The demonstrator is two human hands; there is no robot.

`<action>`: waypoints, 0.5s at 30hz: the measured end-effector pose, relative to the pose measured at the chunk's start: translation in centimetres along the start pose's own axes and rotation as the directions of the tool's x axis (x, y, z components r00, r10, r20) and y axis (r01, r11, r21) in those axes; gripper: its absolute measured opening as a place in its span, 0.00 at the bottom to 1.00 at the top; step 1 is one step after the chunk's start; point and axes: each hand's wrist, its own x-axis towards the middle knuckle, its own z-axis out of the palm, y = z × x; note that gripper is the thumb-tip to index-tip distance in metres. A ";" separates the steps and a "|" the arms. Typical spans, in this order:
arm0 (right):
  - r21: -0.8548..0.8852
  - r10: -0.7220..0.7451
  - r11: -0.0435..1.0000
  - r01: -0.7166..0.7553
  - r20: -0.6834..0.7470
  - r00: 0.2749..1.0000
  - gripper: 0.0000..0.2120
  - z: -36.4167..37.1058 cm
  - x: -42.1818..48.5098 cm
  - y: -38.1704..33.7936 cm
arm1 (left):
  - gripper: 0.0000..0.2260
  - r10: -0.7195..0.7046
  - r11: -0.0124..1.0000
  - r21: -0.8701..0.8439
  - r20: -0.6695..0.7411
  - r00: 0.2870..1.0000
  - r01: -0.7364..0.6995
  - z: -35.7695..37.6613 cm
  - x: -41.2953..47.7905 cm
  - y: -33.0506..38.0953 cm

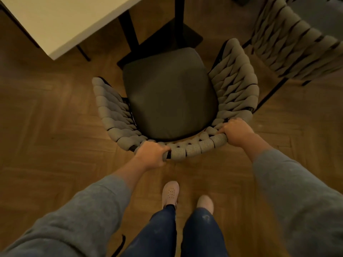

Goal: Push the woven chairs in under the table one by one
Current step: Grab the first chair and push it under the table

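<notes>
Head view, looking down. The herringbone wood floor (pixel 46 112) carries everything in view. The white tabletop (pixel 61 21) fills the upper left, its near corner pointing toward the centre, and its black table base (pixel 130 28) stands just right of that corner.

The woven chair (pixel 235 84) stands on the floor in the centre, facing the table. Its dark seat cushion (pixel 167 97) lies fully in the open, with the front edge close to the table base and beside the tabletop's near corner, not beneath it. A second woven chair (pixel 297 51) stands at upper right, just beside the first chair and also out from under the table.

The left hand (pixel 151 156) and right hand (pixel 235 130) are each clamped on the chair's curved back rail (pixel 193 149), fingers curled over it, one toward each end. Two pale shoes (pixel 170 193) stand close behind the chair.

Step in hand, as judged: the push of the first chair, gripped but not yet tucked in. The next move calls for an even forward shove from both hands, angled left so the seat passes under the tabletop edge and the chair clears the table base. The second chair would follow.
</notes>
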 end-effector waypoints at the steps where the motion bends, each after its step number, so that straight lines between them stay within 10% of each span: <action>1: -0.026 -0.015 1.000 0.015 0.000 1.000 0.17 -0.3 0.9 1.1 | 0.17 -0.013 1.000 -0.003 -0.004 1.000 0.013 -0.4 0.9 0.0; 15: -0.144 -0.219 0.965 0.221 0.030 0.975 0.18 -5.3 9.8 13.5 | 0.14 -0.236 0.962 -0.141 -0.002 0.972 0.233 -5.4 10.9 2.3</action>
